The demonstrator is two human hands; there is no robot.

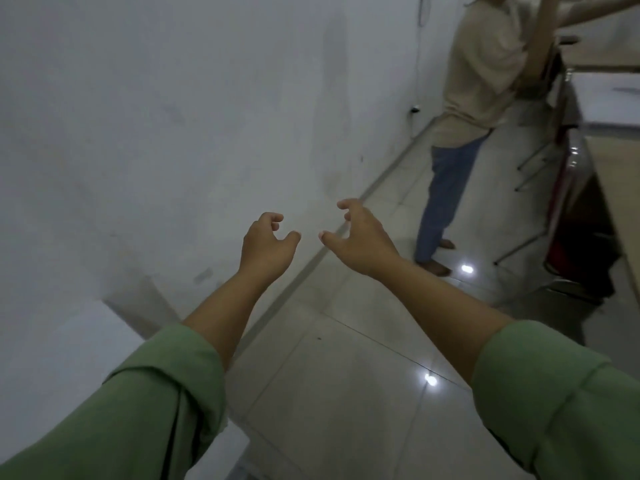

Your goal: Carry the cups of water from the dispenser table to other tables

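No cup shows anywhere I can see, so I cannot tell its look or which way it points. My left hand (268, 244) and my right hand (356, 237) are stretched out ahead of me above the tiled floor (339, 403), both empty, fingers loosely curled, thumbs pointing toward each other with a gap between. Green sleeves (166, 403) are pushed up my forearms. The white wall (173, 133) runs along my left. Another person (481, 98) stands ahead near a wooden table (620, 188) at the right edge.
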